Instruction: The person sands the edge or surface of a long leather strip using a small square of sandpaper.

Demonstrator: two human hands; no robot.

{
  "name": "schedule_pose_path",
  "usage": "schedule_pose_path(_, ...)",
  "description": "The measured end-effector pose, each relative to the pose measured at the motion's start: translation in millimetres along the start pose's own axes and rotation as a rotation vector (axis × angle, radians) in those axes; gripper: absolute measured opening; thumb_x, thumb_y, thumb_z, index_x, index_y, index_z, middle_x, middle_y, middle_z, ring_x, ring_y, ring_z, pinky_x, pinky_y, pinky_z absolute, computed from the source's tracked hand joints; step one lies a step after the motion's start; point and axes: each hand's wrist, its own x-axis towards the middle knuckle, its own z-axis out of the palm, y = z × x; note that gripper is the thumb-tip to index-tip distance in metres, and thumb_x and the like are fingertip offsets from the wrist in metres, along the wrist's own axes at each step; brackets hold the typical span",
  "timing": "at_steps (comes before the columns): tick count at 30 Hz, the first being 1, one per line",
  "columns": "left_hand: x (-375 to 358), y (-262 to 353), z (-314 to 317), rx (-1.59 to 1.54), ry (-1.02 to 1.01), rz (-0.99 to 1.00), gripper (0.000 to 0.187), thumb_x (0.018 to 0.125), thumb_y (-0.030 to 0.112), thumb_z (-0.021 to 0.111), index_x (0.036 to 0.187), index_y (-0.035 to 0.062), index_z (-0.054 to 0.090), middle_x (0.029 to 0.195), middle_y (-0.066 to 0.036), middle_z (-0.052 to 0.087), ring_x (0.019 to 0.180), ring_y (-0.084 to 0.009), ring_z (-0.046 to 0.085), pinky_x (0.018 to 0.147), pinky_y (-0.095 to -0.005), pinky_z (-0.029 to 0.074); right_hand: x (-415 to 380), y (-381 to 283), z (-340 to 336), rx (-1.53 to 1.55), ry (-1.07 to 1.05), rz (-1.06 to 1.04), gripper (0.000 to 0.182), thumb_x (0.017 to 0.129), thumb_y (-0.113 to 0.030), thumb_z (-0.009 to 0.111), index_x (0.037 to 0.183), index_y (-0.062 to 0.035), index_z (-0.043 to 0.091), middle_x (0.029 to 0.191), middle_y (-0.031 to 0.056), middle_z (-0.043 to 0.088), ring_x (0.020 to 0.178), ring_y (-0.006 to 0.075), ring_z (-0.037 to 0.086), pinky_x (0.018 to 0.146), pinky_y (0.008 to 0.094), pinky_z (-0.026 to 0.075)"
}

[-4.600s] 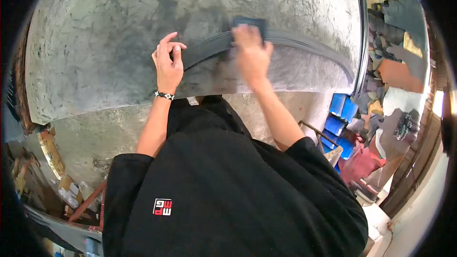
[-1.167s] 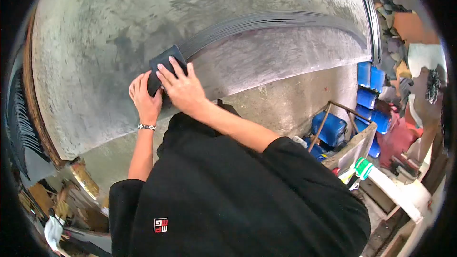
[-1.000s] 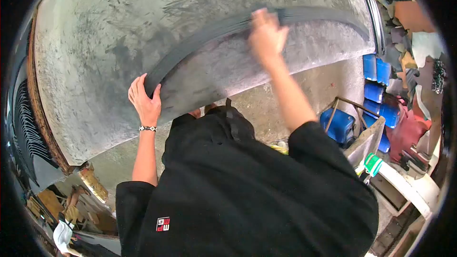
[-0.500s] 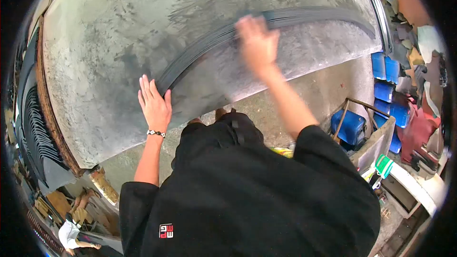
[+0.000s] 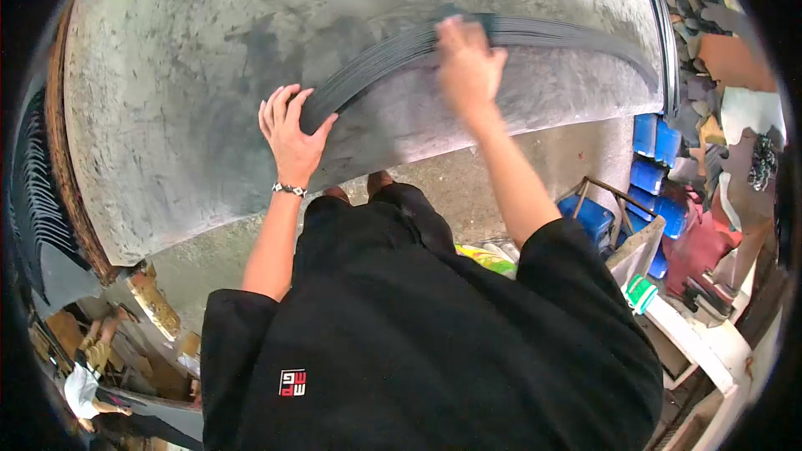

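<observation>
A long bundle of thin dark grey strips (image 5: 380, 63) lies across the stained grey table (image 5: 167, 117), looking curved in this wide view. At the bundle's left end, my left hand (image 5: 292, 135), with a beaded bracelet on its wrist, has its curled fingers and thumb around the strip ends. My right hand (image 5: 469, 75) is near the middle of the bundle, slightly blurred. Beneath its fingers is a dark flat pad (image 5: 483, 25), pressed on the strips and partly hidden by the hand.
Blue plastic containers (image 5: 589, 219) stand on the floor at right, beside heaped scraps of sheet material (image 5: 735, 67). More dark strips (image 5: 666, 42) hang along the table's right edge. Stacked dark sheets (image 5: 42, 192) stand at left; another person (image 5: 83, 388) is at lower left.
My left hand has gone from lying flat beside the strip ends to curling around them. My right hand and the dark pad have shifted slightly right along the bundle. The view has shifted too.
</observation>
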Motion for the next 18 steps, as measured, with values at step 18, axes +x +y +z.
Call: schedule_pose_path(18,-1,-38,-30,0.063,-0.183,0.096,0.069,0.085,0.048,0.089,0.146,0.025,0.068,0.16,-0.004,0.051,0.157,-0.03,0.04,0.134,-0.0577,0.019,-57,-125,13,0.091,-0.018,-0.111,0.048,0.097,-0.027,0.067,0.145,-0.0211,0.069,0.159,0.0037,0.062,0.151,0.03,0.05,0.108,0.0699,0.041)
